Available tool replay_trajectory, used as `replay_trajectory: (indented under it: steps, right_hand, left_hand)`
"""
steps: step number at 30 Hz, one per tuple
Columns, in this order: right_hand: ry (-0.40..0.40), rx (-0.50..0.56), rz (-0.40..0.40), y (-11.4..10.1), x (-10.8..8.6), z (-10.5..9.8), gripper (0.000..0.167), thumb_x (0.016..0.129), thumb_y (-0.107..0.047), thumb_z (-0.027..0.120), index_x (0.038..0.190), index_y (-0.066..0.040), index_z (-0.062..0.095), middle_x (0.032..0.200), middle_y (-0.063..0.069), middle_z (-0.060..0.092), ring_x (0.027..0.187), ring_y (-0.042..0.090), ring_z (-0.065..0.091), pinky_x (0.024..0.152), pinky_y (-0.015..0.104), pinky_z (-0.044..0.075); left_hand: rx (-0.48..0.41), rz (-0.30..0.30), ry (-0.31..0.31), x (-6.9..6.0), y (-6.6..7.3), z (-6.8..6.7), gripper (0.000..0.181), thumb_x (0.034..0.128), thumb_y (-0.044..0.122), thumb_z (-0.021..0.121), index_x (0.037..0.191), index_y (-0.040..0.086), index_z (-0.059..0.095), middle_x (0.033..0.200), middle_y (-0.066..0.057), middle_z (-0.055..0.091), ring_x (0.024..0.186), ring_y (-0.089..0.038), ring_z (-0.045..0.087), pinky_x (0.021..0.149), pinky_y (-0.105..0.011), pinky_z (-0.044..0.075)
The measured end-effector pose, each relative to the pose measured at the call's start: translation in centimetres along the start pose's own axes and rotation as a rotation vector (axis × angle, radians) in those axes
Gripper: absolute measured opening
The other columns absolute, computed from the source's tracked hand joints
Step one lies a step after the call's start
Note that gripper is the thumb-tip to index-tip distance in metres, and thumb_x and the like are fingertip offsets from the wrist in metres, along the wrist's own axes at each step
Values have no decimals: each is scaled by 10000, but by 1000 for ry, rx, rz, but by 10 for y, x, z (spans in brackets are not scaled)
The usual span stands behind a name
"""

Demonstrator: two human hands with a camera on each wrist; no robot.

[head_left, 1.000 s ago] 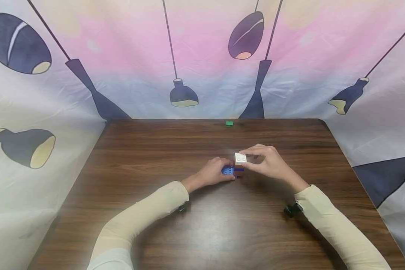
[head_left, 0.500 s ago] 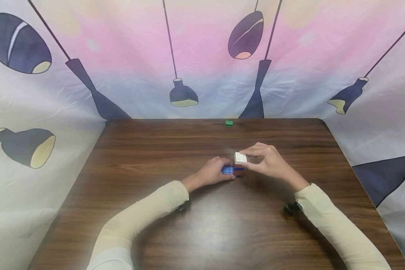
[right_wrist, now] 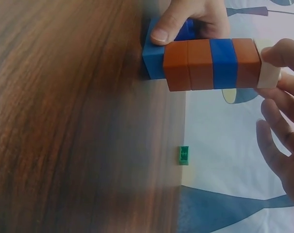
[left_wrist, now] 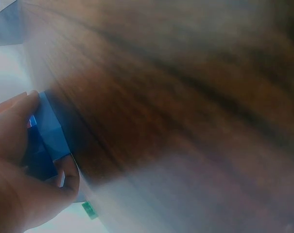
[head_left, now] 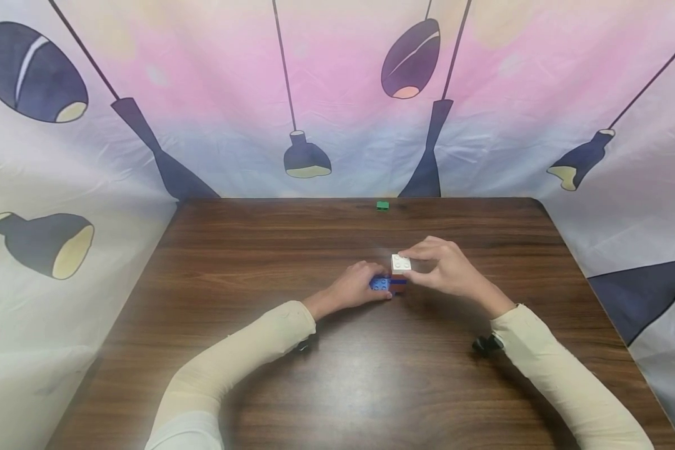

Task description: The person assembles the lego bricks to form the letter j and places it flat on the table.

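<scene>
A column of toy building bricks stands upright on the table near its middle. White tops it; below the white brick (head_left: 401, 262) come an orange-brown brick (right_wrist: 248, 64), a dark blue brick (right_wrist: 223, 63) and two more orange-brown bricks. Light blue forms the base, where my left hand (head_left: 349, 287) grips the blue brick (head_left: 379, 284) between thumb and fingers. My right hand (head_left: 450, 270) pinches the white brick from the right side, with its other fingers spread apart in the right wrist view. Part of the base is hidden behind the left hand.
A small green brick (head_left: 382, 205) lies near the far edge of the brown wooden table (head_left: 259, 250). Behind it hangs a cloth backdrop (head_left: 349, 81) printed with lamps, and more cloth closes off both sides.
Both hands keep their hold on the bricks. The back of my right hand has risen very slightly; the stack looks the same.
</scene>
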State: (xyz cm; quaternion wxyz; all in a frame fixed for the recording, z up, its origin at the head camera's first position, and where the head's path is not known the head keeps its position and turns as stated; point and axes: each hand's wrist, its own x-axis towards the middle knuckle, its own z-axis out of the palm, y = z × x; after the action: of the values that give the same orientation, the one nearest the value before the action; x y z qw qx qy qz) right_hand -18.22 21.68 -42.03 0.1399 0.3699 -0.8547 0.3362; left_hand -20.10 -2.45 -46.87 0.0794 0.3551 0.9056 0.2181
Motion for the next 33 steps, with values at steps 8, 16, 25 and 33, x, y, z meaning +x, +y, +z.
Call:
replay_trajectory:
  steps: [8, 16, 25, 33]
  right_hand:
    - [-9, -70, -10, -3, -1, 2, 376, 792, -169, 868, 1153, -101, 786, 1035, 17, 774, 870, 132, 625, 706, 357, 541]
    - [-24, -19, 42, -1, -2, 2, 362, 816, -173, 852, 1164, -112, 777, 1070, 22, 775, 875, 146, 654, 684, 337, 550]
    - [-19, 109, 252, 4, -13, 8, 507, 827, -255, 870, 1289, -126, 708, 1082, 8, 742, 890, 127, 649, 746, 348, 565]
    - [-27, 123, 334, 6, -18, 18, 503, 812, -303, 882, 1227, -68, 721, 1009, 16, 735, 898, 161, 648, 793, 399, 564]
  left_hand:
    - [5, 0, -2, 0, -1, 0, 520, 919, 404, 765, 1289, 51, 666, 1204, -61, 722, 1017, -179, 634, 874, -315, 504]
    - [-5, 5, 4, 0, 0, 0, 503, 914, 392, 774, 1275, 56, 674, 1176, -50, 729, 984, -166, 631, 848, -293, 501]
    - [-4, 7, 6, 1, 1, -2, 497, 913, 391, 775, 1274, 65, 676, 1178, -44, 729, 992, -163, 629, 862, -297, 500]
    - [-8, 2, 9, 0, 1, -1, 480, 909, 389, 782, 1255, 71, 684, 1166, -35, 730, 981, -157, 623, 859, -296, 496]
